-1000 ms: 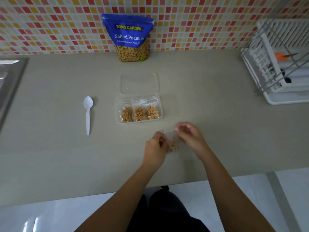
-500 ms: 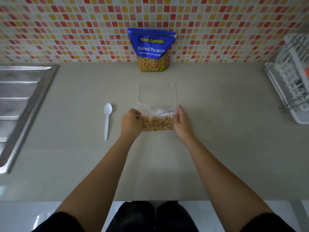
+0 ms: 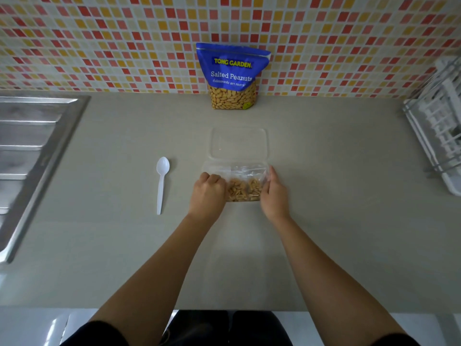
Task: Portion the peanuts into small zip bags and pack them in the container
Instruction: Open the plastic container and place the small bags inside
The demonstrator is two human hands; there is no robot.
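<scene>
A clear plastic container [image 3: 266,168] sits mid-counter, its hinged lid [image 3: 239,143] lying open behind it. Inside it stand small zip bags of peanuts [image 3: 245,189], packed side by side. My left hand [image 3: 208,192] has its fingers curled over the container's left end and hides what lies under them. The straight fingers of my right hand [image 3: 273,193] lie against the container's right wall. A blue Salted Peanuts pouch [image 3: 233,76] stands upright against the tiled wall behind. To the left lies a white plastic spoon [image 3: 161,183].
A steel sink drainboard [image 3: 32,156] fills the counter's left side. A white dish rack [image 3: 439,143] stands at the right edge. The counter's front edge runs just below my forearms.
A second ago both hands held a small bag of peanuts near the front of the counter. They have since moved forward to the container, and that bag is no longer in front of it.
</scene>
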